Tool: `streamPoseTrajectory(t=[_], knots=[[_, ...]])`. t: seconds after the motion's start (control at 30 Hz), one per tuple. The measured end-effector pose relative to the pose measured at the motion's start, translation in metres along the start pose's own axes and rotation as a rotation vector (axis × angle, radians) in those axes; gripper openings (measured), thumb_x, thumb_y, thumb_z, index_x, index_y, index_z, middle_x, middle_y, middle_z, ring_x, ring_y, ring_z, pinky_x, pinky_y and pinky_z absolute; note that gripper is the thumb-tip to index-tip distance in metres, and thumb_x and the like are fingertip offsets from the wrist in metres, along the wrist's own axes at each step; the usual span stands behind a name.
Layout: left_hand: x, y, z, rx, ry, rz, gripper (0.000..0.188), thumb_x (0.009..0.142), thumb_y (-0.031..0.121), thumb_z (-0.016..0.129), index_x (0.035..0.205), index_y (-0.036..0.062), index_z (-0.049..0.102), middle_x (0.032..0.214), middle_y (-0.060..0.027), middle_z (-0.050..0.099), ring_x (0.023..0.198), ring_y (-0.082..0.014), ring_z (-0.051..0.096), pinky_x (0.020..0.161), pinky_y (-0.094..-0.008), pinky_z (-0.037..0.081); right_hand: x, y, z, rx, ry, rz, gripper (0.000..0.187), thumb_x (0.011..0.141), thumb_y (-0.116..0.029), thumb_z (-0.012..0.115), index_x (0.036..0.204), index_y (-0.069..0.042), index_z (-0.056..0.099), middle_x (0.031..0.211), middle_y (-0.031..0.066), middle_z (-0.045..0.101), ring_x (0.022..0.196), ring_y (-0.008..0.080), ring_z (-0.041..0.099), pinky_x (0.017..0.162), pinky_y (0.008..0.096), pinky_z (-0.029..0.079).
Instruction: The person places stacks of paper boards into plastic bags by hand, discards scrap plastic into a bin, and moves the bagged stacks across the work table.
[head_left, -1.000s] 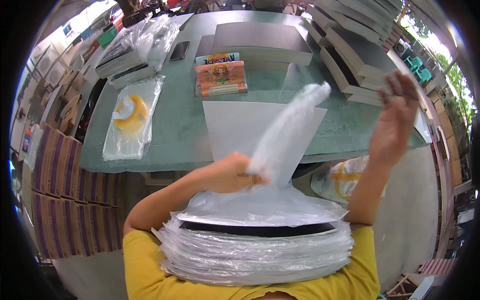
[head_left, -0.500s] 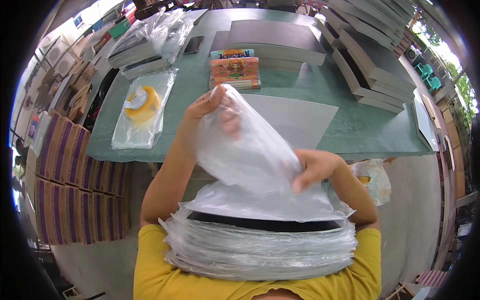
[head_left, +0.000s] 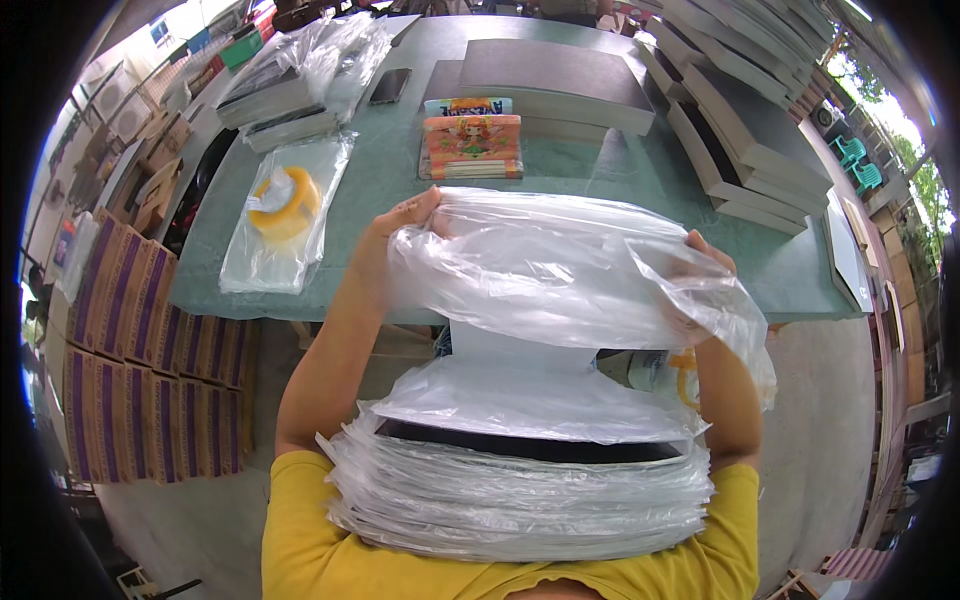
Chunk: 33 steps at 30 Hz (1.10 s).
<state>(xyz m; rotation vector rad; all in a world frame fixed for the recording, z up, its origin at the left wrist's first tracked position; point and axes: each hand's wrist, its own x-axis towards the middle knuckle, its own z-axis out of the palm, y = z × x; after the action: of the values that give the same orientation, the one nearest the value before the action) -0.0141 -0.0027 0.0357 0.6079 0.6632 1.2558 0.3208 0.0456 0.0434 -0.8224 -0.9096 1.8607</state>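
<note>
A clear plastic bag [head_left: 560, 270] is spread wide between my two hands, over the near edge of the table. My left hand [head_left: 408, 215] has its fingers closed on the bag's upper left corner. At the other end my right hand [head_left: 708, 265] grips the bag, its fingers partly covered by the film. Under the bag, part of a white sheet [head_left: 520, 350] shows. Close to my chest lies a thick stack of plastic bags [head_left: 520, 505], with a dark flat edge [head_left: 530, 447] showing near its top.
On the green table [head_left: 370, 190] are a yellow tape roll [head_left: 285, 205] on plastic sleeves, a phone [head_left: 390, 87], colourful booklets [head_left: 470, 140] and grey boards [head_left: 555, 80]. Wrapped packs [head_left: 290, 90] stand far left, tall board piles [head_left: 750, 130] right. Cartons [head_left: 150, 400] are stacked at left.
My right hand has moved right and up, pulling the bag from a slanting, bunched shape to a wide stretch. My left hand stays on its corner, slightly lower.
</note>
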Motion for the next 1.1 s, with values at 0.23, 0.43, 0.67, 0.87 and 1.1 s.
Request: streamPoseTrajectory(t=[0.23, 0.43, 0.67, 0.87, 1.1], knots=[[0.011, -0.017, 0.0, -0.057, 0.308, -0.09, 0.031, 0.079, 0.029, 0.055, 0.094, 0.0016, 0.055, 0.072, -0.0064, 0.058, 0.065, -0.0177, 0.057, 0.061, -0.0285, 0.047, 0.002, 0.018, 0.005, 0.428, -0.245, -0.347, 0.033, 0.089, -0.027, 0.039, 0.106, 0.0, 0.048, 0.099, 0.0101, 0.054, 0.086, 0.0187, 0.054, 0.073, 0.031, 0.046], [-0.003, -0.046, -0.009, -0.198, -0.092, 0.038, 0.026, 0.082, 0.016, 0.047, 0.098, -0.0025, 0.052, 0.092, -0.0111, 0.058, 0.08, -0.0224, 0.058, 0.07, -0.0337, 0.048, 0.001, -0.003, 0.014, 1.207, -0.658, -0.142, 0.046, 0.088, -0.026, 0.04, 0.126, -0.003, 0.027, 0.127, 0.0119, 0.037, 0.103, 0.0242, 0.049, 0.088, 0.0396, 0.04], [-0.005, -0.052, -0.022, -0.447, -0.071, -0.035, 0.025, 0.082, 0.013, 0.046, 0.102, -0.0027, 0.05, 0.099, -0.0128, 0.056, 0.088, -0.0225, 0.058, 0.076, -0.036, 0.05, 0.004, 0.005, 0.016, 1.265, -0.642, -0.055, 0.047, 0.087, -0.025, 0.041, 0.125, -0.002, 0.026, 0.126, 0.0117, 0.039, 0.104, 0.0224, 0.049, 0.089, 0.0408, 0.038], [-0.012, -0.024, -0.006, -0.519, -0.161, 0.051, 0.03, 0.088, 0.024, 0.04, 0.098, -0.0012, 0.052, 0.09, -0.0133, 0.058, 0.081, -0.0224, 0.06, 0.07, -0.0372, 0.051, -0.014, 0.005, 0.017, 0.244, -0.624, 0.056, 0.026, 0.08, -0.02, 0.048, 0.098, -0.001, 0.048, 0.1, 0.0122, 0.054, 0.095, 0.0233, 0.054, 0.087, 0.0374, 0.039], [-0.055, -0.006, 0.07, 2.002, -0.811, -0.212, 0.026, 0.076, 0.024, 0.057, 0.084, -0.0001, 0.054, 0.069, -0.0161, 0.057, 0.062, -0.0284, 0.058, 0.055, -0.035, 0.047, -0.027, 0.02, 0.011, -2.439, -0.589, -0.122, 0.011, 0.067, -0.01, 0.056, 0.074, -0.005, 0.062, 0.081, 0.0131, 0.062, 0.087, 0.025, 0.057, 0.08, 0.0338, 0.041]])
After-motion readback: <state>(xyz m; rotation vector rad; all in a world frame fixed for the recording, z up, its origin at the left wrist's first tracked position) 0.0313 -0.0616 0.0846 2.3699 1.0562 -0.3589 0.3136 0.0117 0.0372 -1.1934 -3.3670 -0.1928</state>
